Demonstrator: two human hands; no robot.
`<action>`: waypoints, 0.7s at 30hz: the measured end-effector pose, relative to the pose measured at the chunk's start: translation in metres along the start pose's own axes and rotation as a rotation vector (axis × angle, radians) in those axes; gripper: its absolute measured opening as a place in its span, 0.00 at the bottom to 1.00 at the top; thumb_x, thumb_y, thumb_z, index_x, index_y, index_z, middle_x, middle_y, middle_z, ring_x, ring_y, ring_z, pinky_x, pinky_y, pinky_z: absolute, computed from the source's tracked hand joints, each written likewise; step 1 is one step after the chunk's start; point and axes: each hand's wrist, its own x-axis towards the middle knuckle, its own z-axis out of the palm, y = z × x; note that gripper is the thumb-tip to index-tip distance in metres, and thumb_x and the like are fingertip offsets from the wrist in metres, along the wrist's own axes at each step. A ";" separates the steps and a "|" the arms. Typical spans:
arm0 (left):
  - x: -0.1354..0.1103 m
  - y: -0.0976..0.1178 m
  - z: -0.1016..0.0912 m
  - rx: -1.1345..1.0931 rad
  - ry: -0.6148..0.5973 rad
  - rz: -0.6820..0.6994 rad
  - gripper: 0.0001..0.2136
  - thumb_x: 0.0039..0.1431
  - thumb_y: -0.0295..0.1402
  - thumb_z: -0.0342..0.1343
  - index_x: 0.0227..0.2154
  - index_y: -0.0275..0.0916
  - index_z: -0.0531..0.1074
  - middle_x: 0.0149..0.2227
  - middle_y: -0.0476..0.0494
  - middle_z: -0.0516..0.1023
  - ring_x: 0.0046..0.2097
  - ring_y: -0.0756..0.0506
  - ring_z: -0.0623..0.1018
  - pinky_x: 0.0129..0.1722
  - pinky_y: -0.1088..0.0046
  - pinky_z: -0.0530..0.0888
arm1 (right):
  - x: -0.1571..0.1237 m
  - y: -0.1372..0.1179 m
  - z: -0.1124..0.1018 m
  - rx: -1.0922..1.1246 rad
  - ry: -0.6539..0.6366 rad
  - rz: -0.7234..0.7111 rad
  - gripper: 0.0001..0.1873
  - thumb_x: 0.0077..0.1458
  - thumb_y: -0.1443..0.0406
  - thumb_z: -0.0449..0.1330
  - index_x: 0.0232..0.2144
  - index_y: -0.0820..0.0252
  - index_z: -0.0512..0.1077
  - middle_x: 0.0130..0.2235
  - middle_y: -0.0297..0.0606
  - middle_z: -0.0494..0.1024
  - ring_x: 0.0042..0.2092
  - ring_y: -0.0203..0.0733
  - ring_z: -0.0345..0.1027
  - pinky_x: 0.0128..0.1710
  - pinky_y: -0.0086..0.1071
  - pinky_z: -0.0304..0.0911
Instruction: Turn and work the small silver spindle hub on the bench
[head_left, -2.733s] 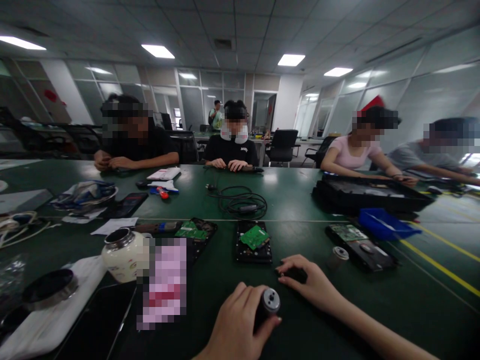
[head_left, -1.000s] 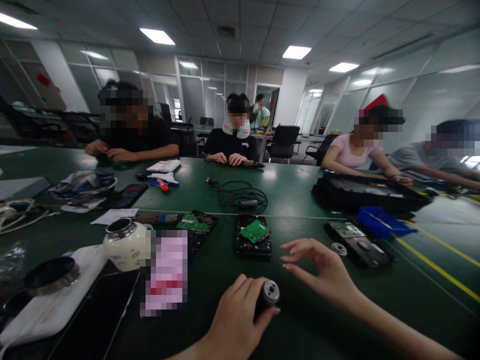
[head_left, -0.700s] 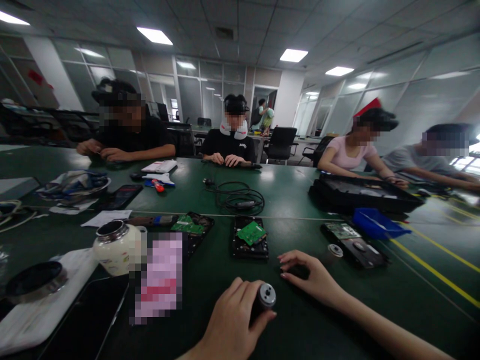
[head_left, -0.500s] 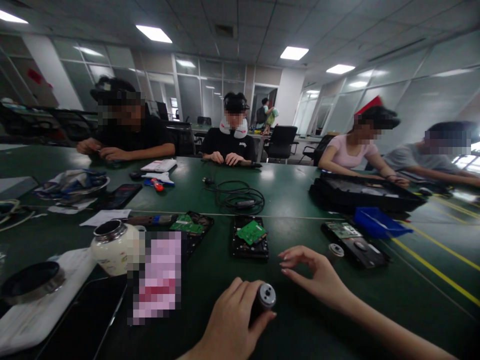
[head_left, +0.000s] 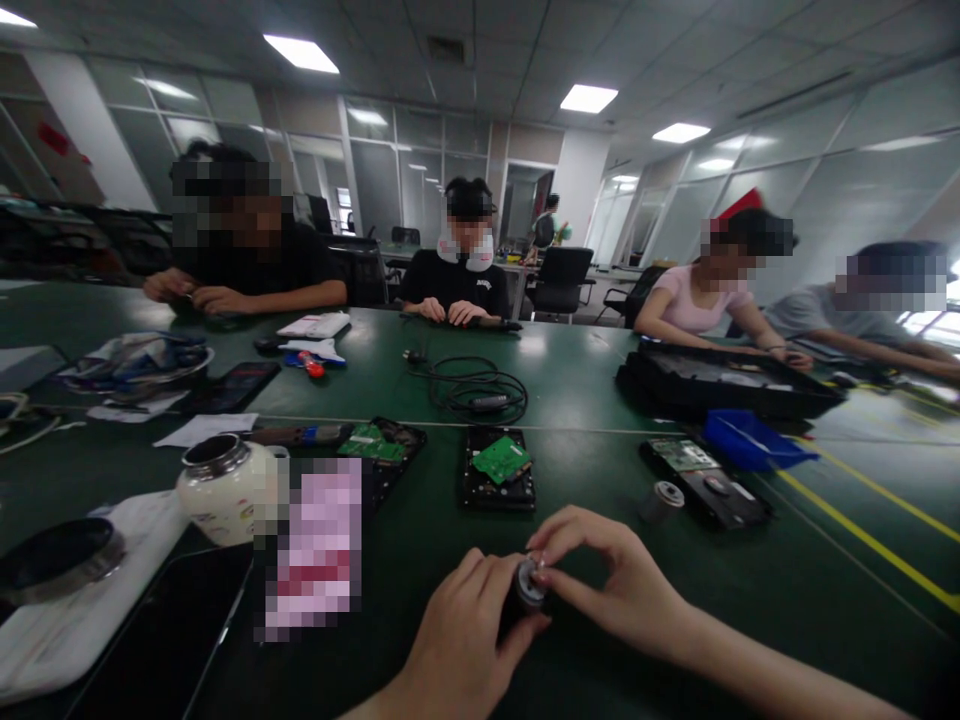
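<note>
My left hand (head_left: 461, 625) is wrapped round a small cylinder (head_left: 531, 590) with a dark side and a round silver top, held roughly upright low in the middle of the view. From the right, my right hand (head_left: 619, 580) reaches over, its thumb and fingertips pinched together at the cylinder's top. Whatever is between those fingertips is too small to make out. A similar cylinder (head_left: 666, 495) stands to the right, beside an opened hard drive (head_left: 712, 485). Straight ahead lies another hard drive (head_left: 497, 495) with a loose green circuit board (head_left: 502, 460) on it.
To the left are a cream mug (head_left: 225, 495), a phone (head_left: 161, 640), a pixelated pink item (head_left: 319, 545) and a third drive (head_left: 397, 450). A coiled black cable (head_left: 480, 385) lies farther back. At right sit a blue tray (head_left: 754, 440) and black casing (head_left: 727, 390). Several people sit around the table.
My right hand has moved left and down from beside the cylinder to its top, and its fingers have closed there. My left hand keeps its hold. The view has shifted slightly.
</note>
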 end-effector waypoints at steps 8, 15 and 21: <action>0.000 0.001 -0.001 0.000 -0.030 -0.021 0.13 0.58 0.27 0.60 0.46 0.40 0.68 0.42 0.44 0.77 0.43 0.39 0.75 0.42 0.58 0.74 | -0.001 -0.001 0.002 0.069 -0.051 0.055 0.06 0.53 0.71 0.63 0.35 0.57 0.74 0.39 0.37 0.78 0.42 0.40 0.74 0.44 0.35 0.70; -0.001 -0.001 0.001 -0.001 -0.005 0.013 0.15 0.59 0.28 0.60 0.48 0.41 0.67 0.43 0.44 0.77 0.43 0.39 0.75 0.43 0.58 0.74 | -0.001 -0.002 0.002 0.003 -0.026 0.032 0.08 0.51 0.71 0.66 0.36 0.56 0.74 0.41 0.39 0.79 0.45 0.42 0.73 0.46 0.37 0.69; -0.001 -0.003 0.001 0.027 -0.007 0.004 0.16 0.58 0.30 0.62 0.48 0.41 0.67 0.43 0.44 0.77 0.42 0.39 0.75 0.42 0.59 0.75 | 0.003 0.007 -0.012 -0.009 0.087 -0.039 0.07 0.52 0.71 0.65 0.34 0.58 0.73 0.37 0.38 0.79 0.42 0.42 0.74 0.44 0.36 0.70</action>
